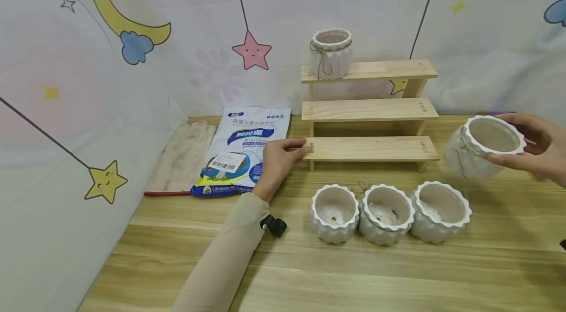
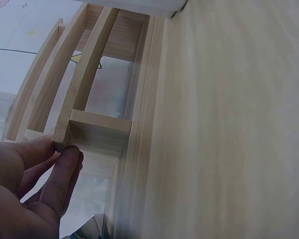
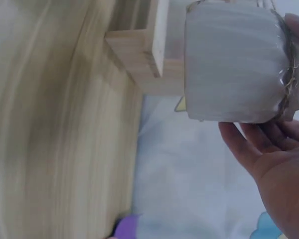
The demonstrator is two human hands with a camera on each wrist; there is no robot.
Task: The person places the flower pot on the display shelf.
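My left hand [image 1: 278, 165] pinches the left end of the lowest board of a three-step wooden plant stand [image 1: 371, 149]; the left wrist view shows thumb and fingers on that board's corner [image 2: 63, 134]. In my right hand [image 1: 547, 151] is a white ceramic flower pot [image 1: 470, 157] with twine round its neck. It is tilted, off the table, to the right of the stand. Its side [image 3: 234, 64] fills much of the right wrist view, with fingers [image 3: 241, 144] beneath it. Another twine-tied white pot [image 1: 331, 59] stands at the left of the top board.
Three white pots stand in a row before the stand: left [image 1: 334, 231], middle [image 1: 385, 233] and right [image 1: 438, 231]. A blue-and-white fertilizer bag [image 1: 247, 127] lies left of the stand, beside a pale cloth glove [image 1: 179, 159]. Printed fabric [image 1: 212, 7] hangs behind the wooden table [image 1: 309, 277].
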